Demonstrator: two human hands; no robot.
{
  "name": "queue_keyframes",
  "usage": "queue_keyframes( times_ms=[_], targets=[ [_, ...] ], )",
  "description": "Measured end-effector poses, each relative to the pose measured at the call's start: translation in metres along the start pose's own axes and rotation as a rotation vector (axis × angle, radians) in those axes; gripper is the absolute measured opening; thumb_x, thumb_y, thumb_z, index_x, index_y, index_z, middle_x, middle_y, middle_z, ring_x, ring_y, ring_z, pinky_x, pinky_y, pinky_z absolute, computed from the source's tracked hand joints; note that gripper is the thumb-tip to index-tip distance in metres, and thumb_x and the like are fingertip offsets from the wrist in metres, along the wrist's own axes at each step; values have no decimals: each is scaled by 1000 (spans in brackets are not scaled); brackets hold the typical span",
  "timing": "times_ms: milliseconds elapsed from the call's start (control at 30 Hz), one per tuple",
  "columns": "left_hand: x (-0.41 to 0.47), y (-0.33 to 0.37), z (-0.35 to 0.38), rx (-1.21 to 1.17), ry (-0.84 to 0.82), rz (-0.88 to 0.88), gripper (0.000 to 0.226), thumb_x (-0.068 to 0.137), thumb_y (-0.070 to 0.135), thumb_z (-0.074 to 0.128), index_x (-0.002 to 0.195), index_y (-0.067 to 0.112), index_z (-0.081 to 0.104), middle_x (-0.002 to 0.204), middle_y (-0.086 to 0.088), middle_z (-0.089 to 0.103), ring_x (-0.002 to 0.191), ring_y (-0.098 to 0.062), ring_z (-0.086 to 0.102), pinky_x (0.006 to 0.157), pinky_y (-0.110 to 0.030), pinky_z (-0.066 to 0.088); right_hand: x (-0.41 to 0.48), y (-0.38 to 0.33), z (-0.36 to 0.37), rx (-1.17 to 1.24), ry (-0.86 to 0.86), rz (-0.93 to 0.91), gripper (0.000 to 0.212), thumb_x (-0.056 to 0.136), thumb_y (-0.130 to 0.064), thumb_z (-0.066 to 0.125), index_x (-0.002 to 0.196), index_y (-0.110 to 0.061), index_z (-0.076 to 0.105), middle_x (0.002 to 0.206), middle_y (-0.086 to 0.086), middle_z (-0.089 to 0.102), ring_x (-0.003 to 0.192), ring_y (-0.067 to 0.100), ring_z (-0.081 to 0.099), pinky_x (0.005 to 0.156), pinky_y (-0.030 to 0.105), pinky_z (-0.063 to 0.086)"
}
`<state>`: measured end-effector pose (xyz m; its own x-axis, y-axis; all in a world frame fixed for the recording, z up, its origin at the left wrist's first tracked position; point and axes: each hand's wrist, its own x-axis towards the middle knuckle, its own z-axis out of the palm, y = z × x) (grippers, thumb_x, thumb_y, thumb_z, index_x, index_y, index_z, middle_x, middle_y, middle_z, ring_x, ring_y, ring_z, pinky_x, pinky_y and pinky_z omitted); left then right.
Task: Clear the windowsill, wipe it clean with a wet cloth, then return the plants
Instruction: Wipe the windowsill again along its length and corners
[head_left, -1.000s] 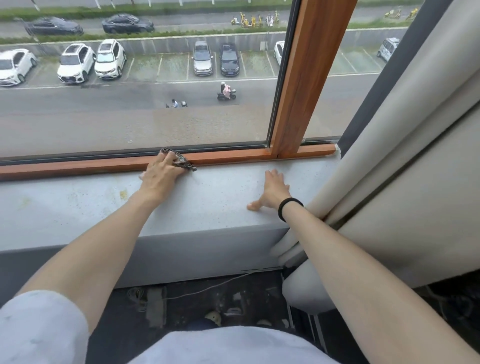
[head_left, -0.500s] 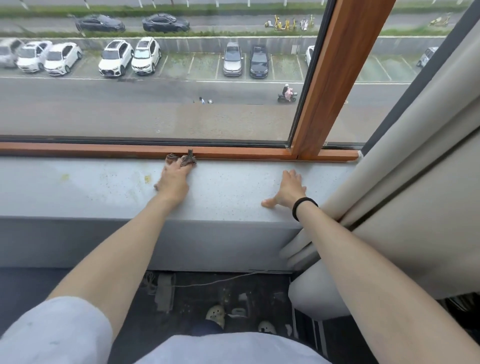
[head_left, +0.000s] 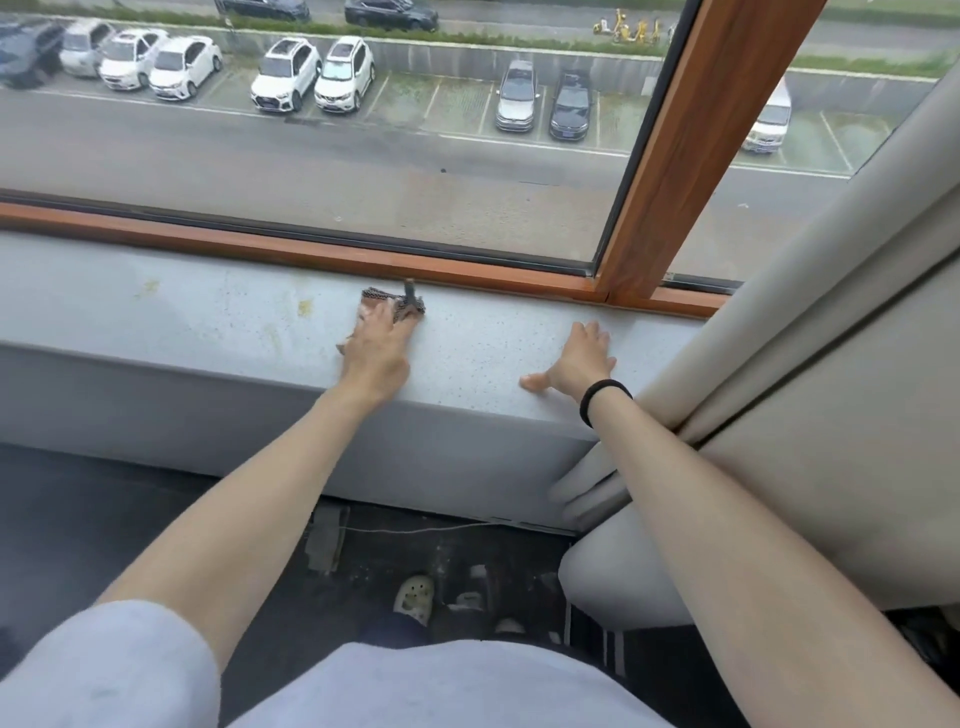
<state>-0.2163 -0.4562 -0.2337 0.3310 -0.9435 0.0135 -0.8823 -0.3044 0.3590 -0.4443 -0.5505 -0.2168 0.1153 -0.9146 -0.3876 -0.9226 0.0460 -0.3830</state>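
Left hand (head_left: 376, 353) is pressing the cloth (head_left: 395, 304) onto the windowsill (head_left: 208, 322), fingers straight; right hand (head_left: 582, 358) is resting flat, fingers spread.

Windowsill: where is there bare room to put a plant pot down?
The widest bare stretch of windowsill runs left of the left hand and cloth, between wooden frame and front edge, though stained yellow. A narrower gap lies between the hands. The right hand and curtain crowd the right end.
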Motion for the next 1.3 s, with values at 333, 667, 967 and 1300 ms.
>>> queue_keyframes(
  times_ms=[333, 667, 967, 1300],
  targets=[
    [-15, -41, -4, -86, -18, -114, 52, 97, 3, 35, 139, 31, 45, 158, -2, 16, 146, -26, 10, 118, -46, 11, -15, -13, -3, -185, 43, -150, 96, 79, -37, 74, 147, -5, 15, 154, 27, 0, 145, 36, -1, 115, 49, 13],
    [-45, -101, -29, -148, -69, 8, 70, 91, -11, 28, 143, 35, 37, 159, 2, 9, 147, -17, -2, 114, -26, -3, -40, -99, 37, -117, -25, -457, 63, 85, -25, 66, 135, -8, 33, 147, 18, 23, 138, 31, 20, 105, 44, 35],
    [-63, -106, -34, -125, -105, 126, 84, 75, -23, 32, 142, 27, 41, 158, 8, 8, 144, -7, -2, 118, -26, -6, -47, -152, 81, -254, 36, -532, 55, 94, -36, 52, 134, -2, 36, 150, 19, 22, 140, 31, 19, 112, 42, 26],
    [-55, -132, -54, -120, -57, -5, 82, 78, -21, 30, 141, 30, 42, 159, 3, 11, 147, -15, -2, 119, -37, -2, -42, -167, 80, -273, -54, -413, 75, 71, -45, 77, 125, -6, 44, 142, 13, 36, 131, 28, 32, 97, 40, 40]
  ],
)
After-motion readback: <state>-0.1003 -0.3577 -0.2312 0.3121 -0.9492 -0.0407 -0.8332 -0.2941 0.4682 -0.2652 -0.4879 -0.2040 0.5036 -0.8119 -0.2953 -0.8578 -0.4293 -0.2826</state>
